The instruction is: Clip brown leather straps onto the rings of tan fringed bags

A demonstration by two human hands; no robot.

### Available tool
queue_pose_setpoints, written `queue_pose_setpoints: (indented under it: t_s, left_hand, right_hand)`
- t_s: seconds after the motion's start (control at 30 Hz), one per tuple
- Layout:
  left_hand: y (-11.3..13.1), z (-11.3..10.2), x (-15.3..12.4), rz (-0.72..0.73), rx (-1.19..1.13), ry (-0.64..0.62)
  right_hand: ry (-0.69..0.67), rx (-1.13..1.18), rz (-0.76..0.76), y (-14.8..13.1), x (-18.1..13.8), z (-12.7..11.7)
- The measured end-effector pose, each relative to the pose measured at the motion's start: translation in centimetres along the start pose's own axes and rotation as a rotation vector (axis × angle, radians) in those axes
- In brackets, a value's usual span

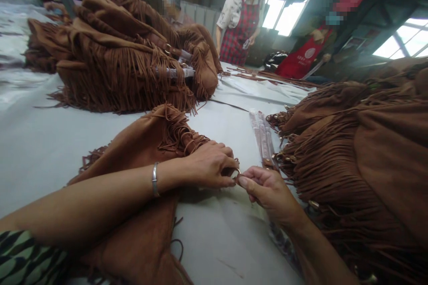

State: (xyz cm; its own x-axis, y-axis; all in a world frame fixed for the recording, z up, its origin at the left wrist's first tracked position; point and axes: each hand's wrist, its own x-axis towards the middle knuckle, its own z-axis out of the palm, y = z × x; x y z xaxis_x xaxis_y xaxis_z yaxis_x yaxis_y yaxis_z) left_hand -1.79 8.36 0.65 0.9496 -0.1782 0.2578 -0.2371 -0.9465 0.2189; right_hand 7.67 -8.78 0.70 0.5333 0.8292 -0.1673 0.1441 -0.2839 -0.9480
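right hand (271,191) pinches a brown tab (238,179) at a ring (238,171). left hand (209,164) curls alongside; i cannot tell its grip.

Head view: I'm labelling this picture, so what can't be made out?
All in the head view:
Left hand: palm and grip, hidden by its own back.
Brown tab: mostly covered by the right hand.
Fringed bag: middle covered by the left forearm, near end cut off by the bottom edge.
Fringed pile: cut off by the right edge.
Red apron: lettering too small and blurred to read.
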Motion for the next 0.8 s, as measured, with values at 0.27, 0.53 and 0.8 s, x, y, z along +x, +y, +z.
queue_pose_setpoints:
  t_s: [0.27, 0.53, 0.8]
  left_hand:
    - [0.2, 0.2, 0.4, -0.027, 0.026, -0.013]
    - [0.6, 0.5, 0.4, -0.051, -0.009, -0.075]
    - [0.9, 0.4, 0.3, 0.056, -0.002, -0.134]
  right_hand:
    - [0.141, 0.145, 0.088, 1.0, 0.3, 1.4]
    - [0.167, 0.293, 0.187, 1.2, 1.0, 0.9]
    - [-0.116, 0.302, 0.322, 1.5, 2.5, -1.1]
